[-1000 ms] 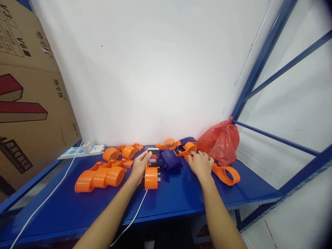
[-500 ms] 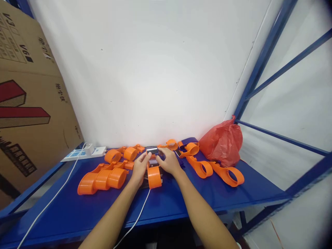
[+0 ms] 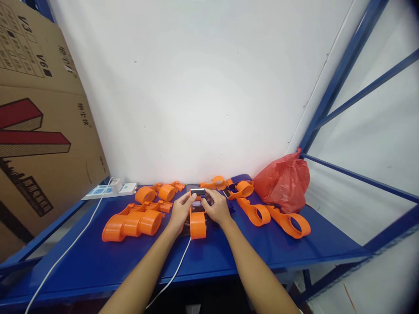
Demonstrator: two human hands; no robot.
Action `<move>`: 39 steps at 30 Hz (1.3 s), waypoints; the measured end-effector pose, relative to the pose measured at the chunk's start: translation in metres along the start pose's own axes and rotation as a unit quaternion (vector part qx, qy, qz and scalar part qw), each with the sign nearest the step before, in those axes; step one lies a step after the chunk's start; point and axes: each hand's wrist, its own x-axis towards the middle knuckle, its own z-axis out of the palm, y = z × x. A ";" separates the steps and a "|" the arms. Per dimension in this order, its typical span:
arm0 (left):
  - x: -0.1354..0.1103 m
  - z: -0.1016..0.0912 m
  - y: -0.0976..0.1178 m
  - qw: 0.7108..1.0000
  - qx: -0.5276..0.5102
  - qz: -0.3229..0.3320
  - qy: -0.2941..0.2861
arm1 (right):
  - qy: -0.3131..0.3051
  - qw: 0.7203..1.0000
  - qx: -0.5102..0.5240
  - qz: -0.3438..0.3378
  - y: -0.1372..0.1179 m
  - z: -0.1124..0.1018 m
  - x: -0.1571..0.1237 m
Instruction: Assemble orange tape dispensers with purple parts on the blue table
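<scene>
Right hand (image 3: 218,208) had come across to join left hand (image 3: 180,211), both gripping one orange plastic ring-ended piece (image 3: 198,226), making work two-handed

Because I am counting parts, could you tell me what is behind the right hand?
Dark-blue pieces show partly beside the right hand. Whatever the hand covers, including further pieces, cannot be seen.

Blue tabletop (image 3: 275,249) lies open at front right; orange holders (image 3: 283,220) block behind.

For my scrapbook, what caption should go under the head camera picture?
Left grip holding an orange looped part, right grip at its edge, over a blue table with a red bag.
</scene>
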 end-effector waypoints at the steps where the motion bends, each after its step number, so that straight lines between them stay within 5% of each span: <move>1: 0.000 0.000 0.000 1.000 0.002 -0.001 0.001 | 0.000 1.000 0.001 0.000 0.000 0.000 0.000; 39: 0.000 -0.002 0.000 1.000 -0.019 0.012 0.002 | -0.003 1.000 0.001 -0.007 -0.002 0.000 -0.006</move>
